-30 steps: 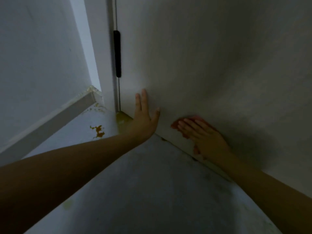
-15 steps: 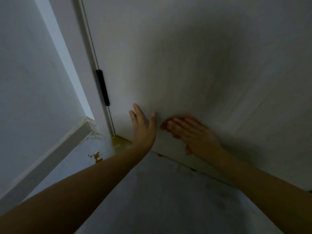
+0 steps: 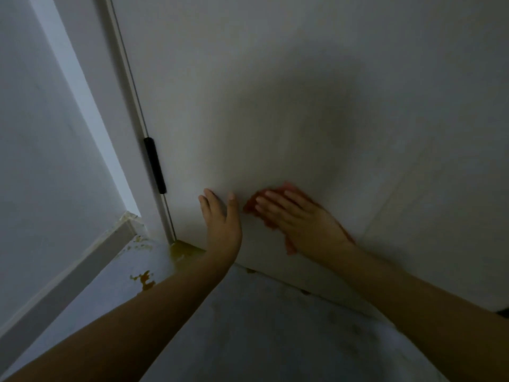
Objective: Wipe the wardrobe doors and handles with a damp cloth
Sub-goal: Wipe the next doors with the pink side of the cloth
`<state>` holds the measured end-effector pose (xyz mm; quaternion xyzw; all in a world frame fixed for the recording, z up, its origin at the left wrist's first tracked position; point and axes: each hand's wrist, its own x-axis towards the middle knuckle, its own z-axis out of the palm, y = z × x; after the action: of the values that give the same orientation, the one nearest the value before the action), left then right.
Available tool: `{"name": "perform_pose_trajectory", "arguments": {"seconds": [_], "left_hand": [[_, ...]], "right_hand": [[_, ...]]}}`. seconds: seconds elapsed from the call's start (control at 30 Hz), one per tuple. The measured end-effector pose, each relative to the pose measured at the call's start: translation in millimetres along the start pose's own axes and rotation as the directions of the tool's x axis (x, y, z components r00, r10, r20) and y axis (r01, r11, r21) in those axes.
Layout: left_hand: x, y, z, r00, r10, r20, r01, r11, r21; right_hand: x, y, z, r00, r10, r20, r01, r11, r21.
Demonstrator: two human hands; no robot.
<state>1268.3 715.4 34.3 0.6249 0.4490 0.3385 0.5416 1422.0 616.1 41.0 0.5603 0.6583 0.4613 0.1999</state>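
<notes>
The right hand (image 3: 300, 219) lies flat on the lower part of the wardrobe door (image 3: 275, 106), fingers stretched out and pressing a reddish cloth (image 3: 264, 198) against the panel. The cloth shows past the fingertips and again below the heel of the hand. It is pinned under an open palm, not gripped in a fist. The left hand (image 3: 221, 216) rests just beside it, empty, with fingers extended and the thumb up, apparently steadying the door. Left of those fingers, a little higher, a black handle (image 3: 155, 165) runs along the door's edge, untouched.

The person appears to be wiping the bottom strip of the door. To do this well, the palm should keep even pressure so the whole cloth stays in contact. Strokes should overlap and run down to the bottom edge below the wrist, where dust likely gathers. The steadying hand should stay clear of the wiping path, so it does not leave prints on the damp surface. The handle would then need the cloth wrapped around it, not a flat pass.

The door is a smooth, matt, pale panel, dim in this light, and no marks can be made out on it. The cloth looks soft and crumpled. The handle is a slim, rounded bar. The floor (image 3: 248, 326) below the hands is grey and mottled, with yellowish stains (image 3: 143, 279) left of the forearm.
</notes>
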Motion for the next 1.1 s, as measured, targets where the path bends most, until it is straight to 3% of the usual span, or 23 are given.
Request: {"name": "perform_pose_trajectory", "arguments": {"seconds": [0.1,0.2,0.27,0.37,0.43,0.53,0.6,0.7,0.77,0.83,0.9,0.97,1.03,1.1], "left_hand": [[2,11,-6,0.999,0.041,-0.017,-0.041,0.999,-0.001],[7,20,-10,0.991,0.13,-0.036,-0.13,0.991,0.008],[9,25,-8,0.989,0.14,-0.05,-0.141,0.99,-0.013],[8,32,-1,0.991,0.113,-0.071,-0.119,0.99,-0.08],[8,35,2,0.993,0.092,-0.08,-0.101,0.987,-0.122],[8,38,-1,0.994,0.081,-0.074,-0.09,0.986,-0.137],[7,40,-5,0.994,0.083,-0.067,-0.092,0.986,-0.138],[8,40,-12,0.991,0.095,-0.092,-0.108,0.984,-0.143],[12,41,-15,0.986,0.112,-0.121,-0.129,0.982,-0.14],[15,40,-17,0.981,0.142,-0.134,-0.158,0.98,-0.119],[17,35,-16,0.977,0.161,-0.139,-0.177,0.978,-0.11],[19,28,-15,0.982,0.12,-0.143,-0.14,0.98,-0.142],[19,20,-16,0.984,0.081,-0.158,-0.105,0.984,-0.147],[20,11,-17,0.98,0.094,-0.177,-0.117,0.985,-0.124]], "right_hand": [[-4,23,-17,0.949,0.279,-0.148,-0.263,0.958,0.117],[14,62,-43,0.78,0.568,-0.263,-0.528,0.823,0.211],[40,78,-53,0.719,0.623,-0.307,-0.579,0.782,0.229],[61,68,-47,0.852,0.405,-0.331,-0.361,0.913,0.188],[53,50,-35,0.938,0.23,-0.258,-0.204,0.971,0.126],[28,42,-30,0.96,0.223,-0.169,-0.204,0.972,0.12],[14,53,-39,0.896,0.399,-0.193,-0.369,0.913,0.174],[21,85,-62,0.71,0.655,-0.257,-0.611,0.755,0.237],[49,105,-76,0.616,0.729,-0.3,-0.684,0.683,0.255],[80,113,-82,0.584,0.741,-0.332,-0.706,0.665,0.244],[100,106,-75,0.677,0.641,-0.36,-0.613,0.763,0.206],[105,81,-56,0.824,0.443,-0.354,-0.402,0.896,0.186],[90,43,-31,0.93,0.234,-0.284,-0.199,0.969,0.146],[65,4,-11,0.991,0.057,-0.122,-0.052,0.997,0.049]]}}
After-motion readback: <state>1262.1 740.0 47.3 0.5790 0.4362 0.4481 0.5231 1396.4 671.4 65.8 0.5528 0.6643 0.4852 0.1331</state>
